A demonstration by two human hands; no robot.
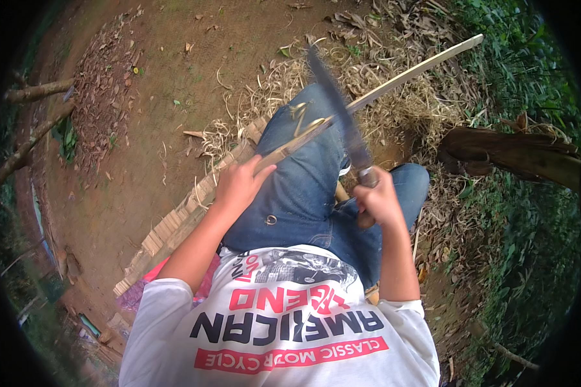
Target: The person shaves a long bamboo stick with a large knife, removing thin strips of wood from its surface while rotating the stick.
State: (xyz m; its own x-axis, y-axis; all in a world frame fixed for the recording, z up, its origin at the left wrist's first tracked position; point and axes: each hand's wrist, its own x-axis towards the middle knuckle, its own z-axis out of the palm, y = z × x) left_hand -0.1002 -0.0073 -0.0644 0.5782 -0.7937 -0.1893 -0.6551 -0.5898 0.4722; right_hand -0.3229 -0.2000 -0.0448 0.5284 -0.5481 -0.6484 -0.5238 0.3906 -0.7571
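My right hand (381, 198) is closed round the wooden handle of a machete (337, 100), whose long dark blade points away from me and is slightly blurred. The blade crosses a pale bamboo strip (426, 68) that lies slantwise over my jeans-clad thigh and reaches out to the far right. Thin curled shavings (299, 119) stand on the strip just left of the blade. On the strip's nearer part, my left hand (240, 183) is closed, its fingers mostly hidden underneath and the thumb along it.
A row of cut bamboo slats (174, 226) lies at my left. Curly shavings (410, 106) and dry leaves cover the ground ahead. A brown trunk (510, 153) juts in from the right, near green plants (529, 71). Two branches (39, 122) stick in at the left.
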